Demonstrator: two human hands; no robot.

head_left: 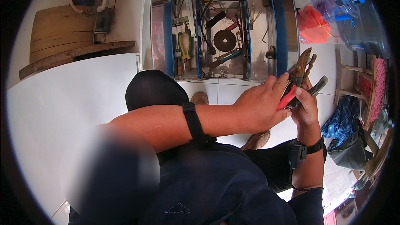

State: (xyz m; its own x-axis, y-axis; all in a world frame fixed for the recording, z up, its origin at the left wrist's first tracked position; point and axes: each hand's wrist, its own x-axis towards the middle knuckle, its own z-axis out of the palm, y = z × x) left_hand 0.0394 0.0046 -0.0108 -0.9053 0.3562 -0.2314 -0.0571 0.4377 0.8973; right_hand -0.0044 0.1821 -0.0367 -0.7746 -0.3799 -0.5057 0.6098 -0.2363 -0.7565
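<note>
A pair of pliers (299, 68) with rusty jaws and a red grip is held up at the right, beside the toolbox. My right hand (307, 109) is closed around the pliers from below, its thumb against them. A twisted drill bit (309, 67) stands beside the jaws, apparently in the same hand. A dark curved handle (318, 86) juts out to the right; whether it belongs to the pliers, I cannot tell. From the left, my left hand (261, 102) reaches across, fingers and thumb closed at the red grip. The fingers partly hide the pliers' joint.
Ahead lies an opened metal toolbox (167, 37) with blue edges. In it are a cutting disc (218, 41), yellow-green-handled pliers (190, 46), a hex key (265, 35) and other tools. Plastic bottles (339, 2), a red bag (313, 25) and a wooden chair (338, 73) stand right; a white surface (71, 108) lies left.
</note>
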